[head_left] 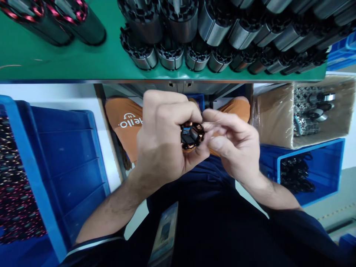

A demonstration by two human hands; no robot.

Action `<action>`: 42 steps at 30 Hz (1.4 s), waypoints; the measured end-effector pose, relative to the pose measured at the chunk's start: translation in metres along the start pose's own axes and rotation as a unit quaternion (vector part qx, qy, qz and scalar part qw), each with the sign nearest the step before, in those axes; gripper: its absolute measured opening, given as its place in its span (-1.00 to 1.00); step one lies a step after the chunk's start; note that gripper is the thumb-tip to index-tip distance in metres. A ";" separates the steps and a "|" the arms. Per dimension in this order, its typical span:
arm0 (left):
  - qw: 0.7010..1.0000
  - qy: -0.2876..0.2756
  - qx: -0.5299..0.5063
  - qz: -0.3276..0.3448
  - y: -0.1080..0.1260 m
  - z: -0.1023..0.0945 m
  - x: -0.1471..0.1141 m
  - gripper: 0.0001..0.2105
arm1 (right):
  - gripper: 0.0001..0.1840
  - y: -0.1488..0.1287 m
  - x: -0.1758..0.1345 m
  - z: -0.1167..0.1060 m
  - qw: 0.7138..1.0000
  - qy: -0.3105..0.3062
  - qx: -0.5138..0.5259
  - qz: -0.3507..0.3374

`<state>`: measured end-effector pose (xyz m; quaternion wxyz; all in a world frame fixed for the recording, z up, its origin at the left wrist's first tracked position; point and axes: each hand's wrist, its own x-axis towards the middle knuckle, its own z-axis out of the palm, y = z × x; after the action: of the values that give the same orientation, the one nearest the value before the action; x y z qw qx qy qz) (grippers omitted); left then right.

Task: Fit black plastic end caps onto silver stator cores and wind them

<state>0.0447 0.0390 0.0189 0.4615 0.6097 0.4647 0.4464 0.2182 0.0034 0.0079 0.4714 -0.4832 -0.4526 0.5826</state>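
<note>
The left hand is curled tight around a small wound motor stator. It is a dark round part with shiny copper wire coils on its end. Only that end peeks out from the fist, and the rest is hidden inside the hand. The right hand is pressed up close to the left hand, so the two hands are together. Its thumb and first fingers pinch at the rim of the stator, on the side away from the fist. I cannot tell if there is a thin wire between those fingertips.

The stator is held in the air, just under the edge of the green table. Below the stator are the person's dark lap and orange slippers.

On the green table, above the stator, lie many bare metal stator cores in rows, touching one another. Far to the left of them on the table lie two long dark parts with red wire.

To the left of the stator stands a big blue bin with red-wired parts in its near side. To the right of the stator is a cardboard box with metal parts in it. Just under that box is another blue bin with dark parts inside.
</note>
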 end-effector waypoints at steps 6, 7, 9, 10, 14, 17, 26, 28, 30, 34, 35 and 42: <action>0.998 0.004 0.053 0.024 -0.024 -0.011 -0.008 -0.63 | -0.71 0.013 0.000 0.010 0.999 0.045 0.017 0.026; 0.994 0.003 0.091 0.055 -0.026 -0.014 -0.013 -0.70 | -0.70 0.011 0.000 0.008 0.999 0.040 0.012 0.028; 0.976 0.013 0.170 0.135 -0.025 -0.020 -0.020 -0.80 | -0.72 0.005 0.004 -0.001 1.000 0.015 -0.019 0.009; 0.967 0.016 0.197 0.163 -0.023 -0.022 -0.022 -0.77 | -0.73 -0.001 0.007 -0.007 0.999 -0.001 -0.049 -0.008; 0.993 -0.058 0.041 0.091 -0.023 -0.029 -0.014 -0.83 | -0.88 -0.033 0.023 -0.036 0.954 -0.098 -0.251 -0.134; 0.921 -0.263 -0.232 -0.168 -0.042 -0.031 -0.007 -0.52 | -0.90 -0.051 0.030 -0.053 0.904 -0.190 -0.342 -0.173; 0.967 0.003 0.179 0.181 -0.052 -0.014 -0.036 -0.60 | -0.61 -0.029 0.026 -0.056 0.962 -0.209 -0.144 0.096; 0.984 -0.056 0.104 0.134 -0.041 -0.016 -0.031 -0.74 | -0.63 -0.040 0.035 -0.056 0.934 -0.222 -0.267 -0.082; 0.984 -0.172 -0.039 0.024 -0.033 -0.023 -0.025 -0.81 | -0.63 -0.055 0.045 -0.060 0.857 -0.244 -0.372 -0.260; 0.965 -0.240 -0.091 -0.046 -0.026 -0.038 -0.022 -0.61 | -0.77 -0.078 0.053 -0.080 0.871 -0.273 -0.348 -0.214; 0.976 -0.205 -0.068 -0.013 -0.026 -0.039 -0.023 -0.55 | -0.77 -0.079 0.052 -0.084 0.901 -0.278 -0.308 -0.129; 0.968 -0.119 0.072 0.211 -0.024 -0.029 -0.031 -0.77 | -0.64 -0.045 0.043 -0.080 0.873 -0.382 -0.044 0.298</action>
<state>0.0075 0.0159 -0.0031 0.3635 0.7743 0.2988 0.4231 0.2983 0.0582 0.0364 0.0437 -0.3553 -0.4570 0.8143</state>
